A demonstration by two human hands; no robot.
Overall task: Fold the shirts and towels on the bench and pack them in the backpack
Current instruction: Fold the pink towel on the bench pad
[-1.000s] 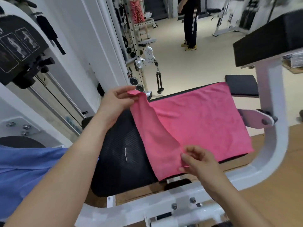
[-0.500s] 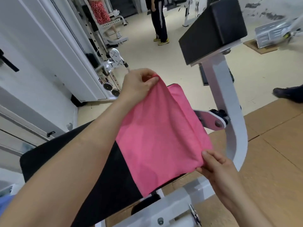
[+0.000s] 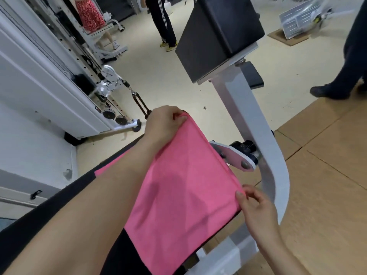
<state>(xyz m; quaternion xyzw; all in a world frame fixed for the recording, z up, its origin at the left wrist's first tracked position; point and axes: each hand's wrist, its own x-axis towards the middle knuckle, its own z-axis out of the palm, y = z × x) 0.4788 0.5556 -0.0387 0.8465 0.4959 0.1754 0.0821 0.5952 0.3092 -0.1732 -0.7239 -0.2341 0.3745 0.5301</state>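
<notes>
Head camera looks down on a pink towel lying doubled over on the black bench. Left hand pinches the towel's far corner and right hand pinches the near corner, both along its right edge. This towel seems only partly folded; further folds and packing likely remain. No backpack shows.

The left hand and right hand have carried the towel's lifted edge across to the bench's far end. The towel now lies doubled, half as wide.
</notes>
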